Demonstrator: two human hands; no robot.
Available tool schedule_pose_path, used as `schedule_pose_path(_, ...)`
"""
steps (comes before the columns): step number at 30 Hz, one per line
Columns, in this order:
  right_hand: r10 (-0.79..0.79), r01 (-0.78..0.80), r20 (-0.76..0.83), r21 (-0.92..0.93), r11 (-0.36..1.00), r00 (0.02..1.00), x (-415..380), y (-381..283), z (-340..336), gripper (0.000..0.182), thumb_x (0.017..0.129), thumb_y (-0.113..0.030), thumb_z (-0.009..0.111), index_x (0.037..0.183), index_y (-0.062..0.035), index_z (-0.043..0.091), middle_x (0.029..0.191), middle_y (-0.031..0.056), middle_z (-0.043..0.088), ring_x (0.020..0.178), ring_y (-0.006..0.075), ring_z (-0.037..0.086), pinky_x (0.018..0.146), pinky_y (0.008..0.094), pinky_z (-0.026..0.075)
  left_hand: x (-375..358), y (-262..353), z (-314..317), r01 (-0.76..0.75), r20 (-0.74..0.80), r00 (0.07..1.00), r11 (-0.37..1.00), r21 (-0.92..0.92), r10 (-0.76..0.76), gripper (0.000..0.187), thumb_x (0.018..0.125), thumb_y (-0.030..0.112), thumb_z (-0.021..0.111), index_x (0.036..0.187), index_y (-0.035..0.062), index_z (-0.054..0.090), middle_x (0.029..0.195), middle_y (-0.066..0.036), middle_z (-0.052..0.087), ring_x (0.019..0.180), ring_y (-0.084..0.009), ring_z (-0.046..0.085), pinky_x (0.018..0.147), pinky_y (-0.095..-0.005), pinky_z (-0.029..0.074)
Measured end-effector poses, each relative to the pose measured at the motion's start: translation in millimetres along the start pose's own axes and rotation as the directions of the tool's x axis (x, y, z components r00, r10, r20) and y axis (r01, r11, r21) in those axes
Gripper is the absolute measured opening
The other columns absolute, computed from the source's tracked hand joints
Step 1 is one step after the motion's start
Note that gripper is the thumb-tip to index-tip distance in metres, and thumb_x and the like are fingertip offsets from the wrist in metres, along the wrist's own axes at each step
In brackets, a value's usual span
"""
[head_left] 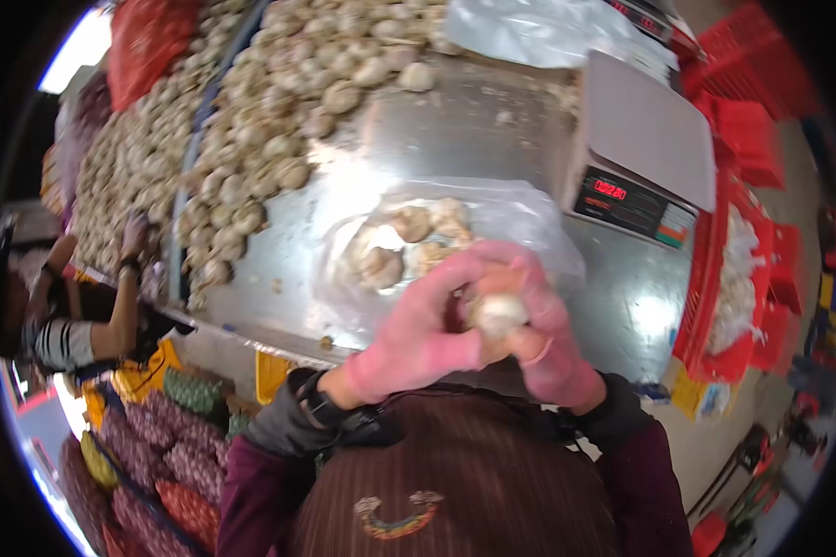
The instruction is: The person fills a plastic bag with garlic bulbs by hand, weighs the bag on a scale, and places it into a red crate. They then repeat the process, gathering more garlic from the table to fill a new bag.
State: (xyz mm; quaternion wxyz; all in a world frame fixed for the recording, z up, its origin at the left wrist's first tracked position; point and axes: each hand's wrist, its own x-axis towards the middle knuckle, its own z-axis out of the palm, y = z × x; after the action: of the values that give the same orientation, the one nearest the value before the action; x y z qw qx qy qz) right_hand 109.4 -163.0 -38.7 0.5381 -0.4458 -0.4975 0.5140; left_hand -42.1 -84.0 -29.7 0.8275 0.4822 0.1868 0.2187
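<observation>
Both my hands wear pink gloves with the fingertips bare. Between them, close to my body, is a whitish garlic bulb [500, 314]. My left hand [427, 320] curls round it from the left, and my right hand [550, 325] closes on it from the right. Just beyond my hands a clear plastic bag [539, 218] lies on the metal table [437, 121]. Several garlic bulbs [381, 266] with brownish skins rest in or on that bag; the plastic makes it hard to say which. My fingers cover part of the held bulb.
A large garlic heap [288, 121] fills the table's far left. At the right stands a scale [646, 130] with a red display, beside red crates [711, 278]. Another person's arm [111, 320] reaches to a second heap at left. Filled net sacks [172, 436] lie below.
</observation>
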Motion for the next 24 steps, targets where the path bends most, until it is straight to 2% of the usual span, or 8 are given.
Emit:
schedule_pose_path(3, 0.086, -0.080, -0.049, 0.112, 0.991, 0.995, 17.1, 13.7, 12.6, 0.047, 0.087, -0.027, 0.048, 0.123, 0.0033, 0.051, 0.134, 0.0162, 0.043, 0.125, 0.0278, 0.042, 0.104, 0.0370, 0.035, -23.8, -0.2, -5.2, 0.060, -0.256, 0.963, 0.994, -0.089, -0.081, 0.059, 0.071, 0.008, 0.073, 0.125, 0.0031, 0.050, 0.119, -0.009, 0.049, 0.110, -0.0205, 0.050, 0.091, -0.0311, 0.043)
schedule_pose_path(5, -0.084, 0.077, -0.078, -0.087, 0.993, 0.993, 30.3, 28.7, 14.7, 0.054, 0.089, -0.032, 0.050, 0.129, 0.0033, 0.047, 0.129, 0.0134, 0.047, 0.121, 0.0233, 0.045, 0.103, 0.0364, 0.035, -59.0, 9.8, -35.3, -0.158, -0.193, 0.778, 0.484, 0.861, 0.598, 0.063, 0.067, 0.014, 0.078, 0.122, 0.0027, 0.051, 0.117, -0.016, 0.048, 0.103, -0.0298, 0.054, 0.083, -0.0354, 0.048)
schedule_pose_path(8, -0.083, 0.067, -0.123, -0.135, 0.989, 0.989, 53.5, 29.2, 5.2, 0.049, 0.090, -0.026, 0.052, 0.128, 0.0038, 0.049, 0.121, 0.0107, 0.051, 0.114, 0.0203, 0.051, 0.101, 0.0354, 0.037, -170.2, -9.2, -87.3, 0.064, -0.192, 0.415, 0.183, 0.981, 0.889, 0.069, 0.074, 0.003, 0.070, 0.135, 0.0076, 0.039, 0.133, -0.017, 0.038, 0.111, -0.0285, 0.052, 0.090, -0.0365, 0.049)
schedule_pose_path(11, 0.037, -0.083, -0.186, -0.250, 0.965, 0.982, 78.1, 46.9, -9.9, 0.035, 0.089, -0.013, 0.052, 0.119, 0.0039, 0.055, 0.116, 0.0092, 0.054, 0.108, 0.0183, 0.053, 0.097, 0.0310, 0.039, -329.3, -97.1, -114.2, 0.853, -0.790, 0.231, 0.273, 0.445, 0.568, 0.078, 0.072, 0.013, 0.077, 0.140, 0.0093, 0.038, 0.132, -0.018, 0.041, 0.108, -0.0311, 0.053, 0.086, -0.0346, 0.050)
schedule_pose_path(12, 0.043, -0.080, -0.150, -0.249, 0.965, 0.988, 89.9, 48.3, -8.4, 0.035, 0.089, -0.013, 0.052, 0.119, 0.0039, 0.055, 0.116, 0.0092, 0.054, 0.108, 0.0183, 0.053, 0.097, 0.0310, 0.039, -376.6, -132.9, -95.0, 0.943, -0.931, -0.022, 0.316, 0.101, 0.364, 0.077, 0.074, 0.019, 0.077, 0.139, 0.0078, 0.038, 0.133, -0.022, 0.041, 0.113, -0.0358, 0.051, 0.090, -0.0376, 0.048)
schedule_pose_path(14, -0.051, 0.019, -0.091, -0.323, 0.946, 0.995, 112.7, 43.1, 1.5, 0.024, 0.088, -0.002, 0.053, 0.111, 0.0027, 0.059, 0.105, 0.0042, 0.056, 0.096, 0.0129, 0.054, 0.090, 0.0257, 0.041, -479.0, -221.9, -60.1, 0.965, -0.937, -0.224, 0.196, -0.174, 0.270, 0.063, 0.076, 0.021, 0.075, 0.130, 0.0049, 0.048, 0.127, -0.022, 0.047, 0.115, -0.0350, 0.051, 0.096, -0.0393, 0.045)
schedule_pose_path(17, -0.042, 0.057, 0.051, -0.346, 0.936, 0.998, 163.3, 26.4, 53.2, 0.023, 0.087, -0.006, 0.056, 0.108, 0.0020, 0.060, 0.098, 0.0050, 0.057, 0.091, 0.0135, 0.054, 0.085, 0.0256, 0.043, -472.4, -204.3, -51.7, 0.808, -0.853, -0.448, 0.531, -0.256, 0.269, 0.038, 0.081, 0.017, 0.071, 0.112, 0.0002, 0.058, 0.103, -0.016, 0.058, 0.091, -0.0321, 0.058, 0.082, -0.0359, 0.049)
schedule_pose_path(24, 0.153, 0.375, 0.558, -0.711, 0.594, 0.815, 277.4, 149.6, 230.6, 0.042, 0.083, -0.022, 0.056, 0.123, -0.0085, 0.051, 0.121, 0.0173, 0.052, 0.108, 0.0348, 0.055, 0.091, 0.0432, 0.045, -258.7, -13.5, -212.3, 0.766, -0.447, 0.250, 0.107, 0.634, 0.859, 0.030, 0.074, 0.000, 0.067, 0.103, 0.0002, 0.060, 0.100, -0.015, 0.061, 0.092, -0.0329, 0.059, 0.083, -0.0381, 0.048)
